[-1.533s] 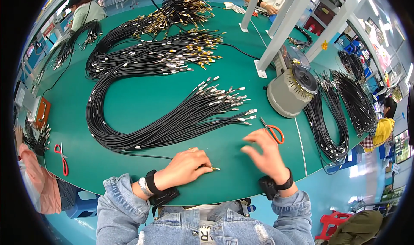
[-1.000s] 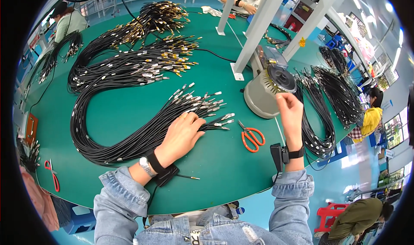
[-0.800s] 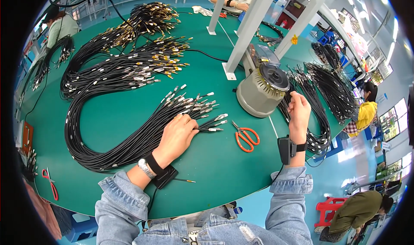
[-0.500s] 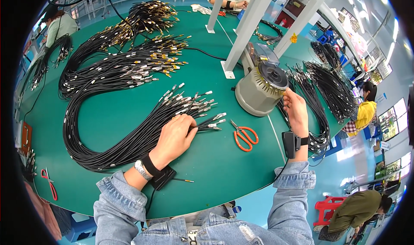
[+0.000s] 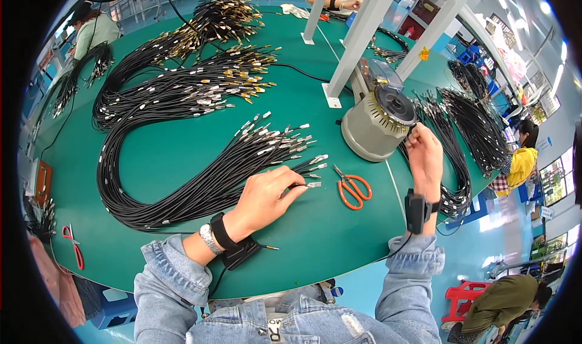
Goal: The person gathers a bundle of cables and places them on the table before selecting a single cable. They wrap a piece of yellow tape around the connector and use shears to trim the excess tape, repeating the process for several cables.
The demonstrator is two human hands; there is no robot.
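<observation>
My left hand (image 5: 265,201) pinches a black cable (image 5: 313,185) just behind its pale connector end. That end points right, at the front edge of a long curved bundle of black cables (image 5: 176,203) on the green table. My right hand (image 5: 425,156) is raised at the right side of a round grey dispenser (image 5: 371,135) with a slotted rim and a dark wheel on top. Its fingertips are drawn together beside the wheel; anything between them is too small to make out. Orange-handled snips (image 5: 353,191) lie between my hands, blades slightly apart.
More cable bundles (image 5: 188,83) lie far left, others (image 5: 473,123) right of the dispenser. Grey metal posts (image 5: 364,41) rise behind it. Red-handled scissors (image 5: 74,247) sit near the left table edge (image 5: 97,280). Co-workers sit around; a red stool (image 5: 461,298) stands lower right.
My left hand has moved right off the bundle's top and now has one cable end between its fingers. My right hand stays beside the dispenser, fingers more curled. The view has shifted slightly.
</observation>
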